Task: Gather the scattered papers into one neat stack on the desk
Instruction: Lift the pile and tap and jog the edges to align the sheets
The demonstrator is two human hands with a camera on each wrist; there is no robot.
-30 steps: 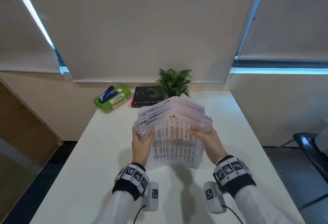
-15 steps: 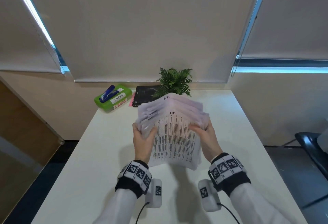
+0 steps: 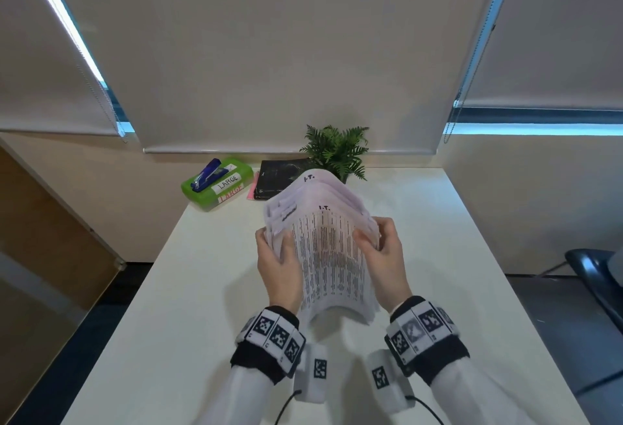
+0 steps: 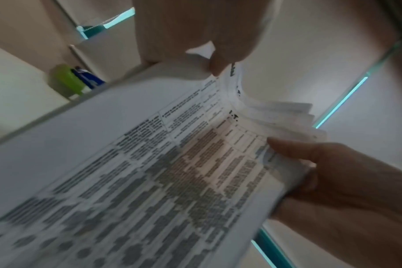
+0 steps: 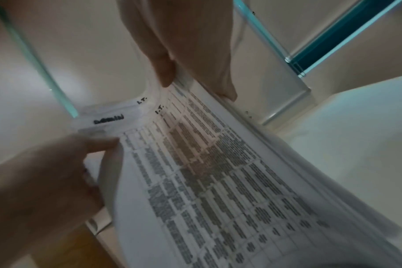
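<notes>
Hands drawn closer since earlier; left hand and right hand pinch bowed, uneven papers above desk centre — squaring step, next tap edges flush.

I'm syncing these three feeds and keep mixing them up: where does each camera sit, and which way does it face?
Head: on the person's head, looking forward and down at the desk; shows left hand, right hand, both banded wrists.
Left wrist: looks along the left hand across the papers toward the right hand.
Right wrist: looks along the right hand across the papers toward the left hand.
Shared: all three show the papers; head and left wrist share the green box.
</notes>
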